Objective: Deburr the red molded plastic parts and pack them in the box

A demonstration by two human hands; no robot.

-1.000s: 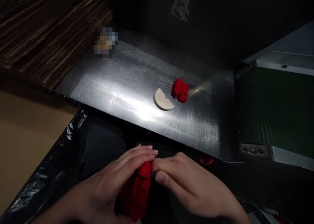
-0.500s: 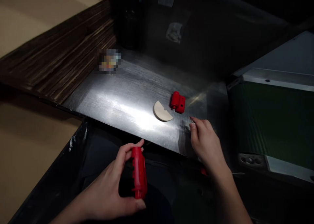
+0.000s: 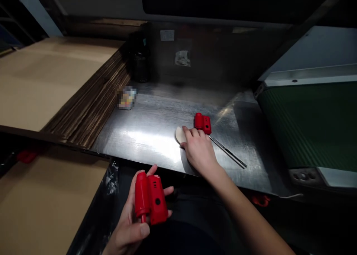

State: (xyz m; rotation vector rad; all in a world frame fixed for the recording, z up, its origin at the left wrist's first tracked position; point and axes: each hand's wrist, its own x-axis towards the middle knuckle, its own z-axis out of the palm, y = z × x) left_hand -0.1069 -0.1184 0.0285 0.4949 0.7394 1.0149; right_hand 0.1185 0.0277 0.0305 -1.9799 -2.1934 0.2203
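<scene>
1. While the left hand point(image 3: 127, 216) holds a red plastic part point(image 3: 142, 195) in front of the table's near edge, the right hand point(image 3: 199, 149) reaches over the table point(image 3: 156, 117).
2. The left thumb presses near the part's thin stem at the lower end; the other fingers support it from behind, slightly spread, their tips showing past its right side.
3. This part stands nearly upright: a rounded cylinder beside a flatter block with a dark round hole and small slots.
4. The right thumb and index finger lie at either side of a pale half-disc point(image 3: 180, 135) on the metal surface and partly cover it; whether they pinch it firmly cannot be told.
5. A second red part point(image 3: 206, 124), of similar shape, lies just beyond the right hand's fingers.
6. A slim metal tool point(image 3: 228, 150) lies slantwise to the right of that hand; its upper end meets the hand's outline, so contact is unclear.
7. Stacked cardboard point(image 3: 55, 72) fills the left side, with a dark bottle point(image 3: 141, 67) just beside its far corner.
8. A green conveyor belt point(image 3: 315, 124) stands at the right, well apart from both hands.
</scene>
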